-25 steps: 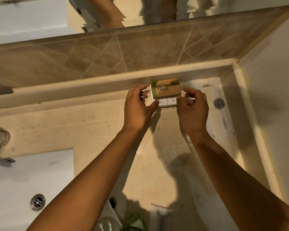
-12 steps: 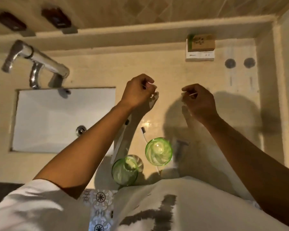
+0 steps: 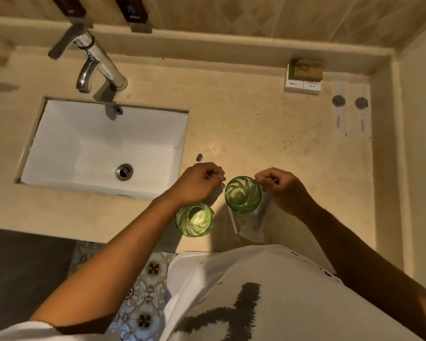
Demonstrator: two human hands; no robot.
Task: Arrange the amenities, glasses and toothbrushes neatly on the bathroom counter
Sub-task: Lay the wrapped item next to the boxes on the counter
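Near glass (image 3: 194, 222): upright at the table (image 3: 244, 134) front edge, just under the left wrist.
Far glass (image 3: 243, 194): upright between both hands, a clear wrapper (image 3: 252, 226) lying beside it.
Left hand (image 3: 197, 183): now down by the glasses, pulled back from the rear wall; grip clenched on a toothbrush (image 3: 199, 157), bristle head poking out toward the sink (image 3: 103, 146).
Right hand (image 3: 280, 190): also drawn back, touching the far glass rim; grip pinching something thin, identity unclear.
Boxes (image 3: 304, 76): left stacked against the rear ledge, well apart from both hands.
Meaning: amenities apparently placed; toothbrushes and glasses likely next.
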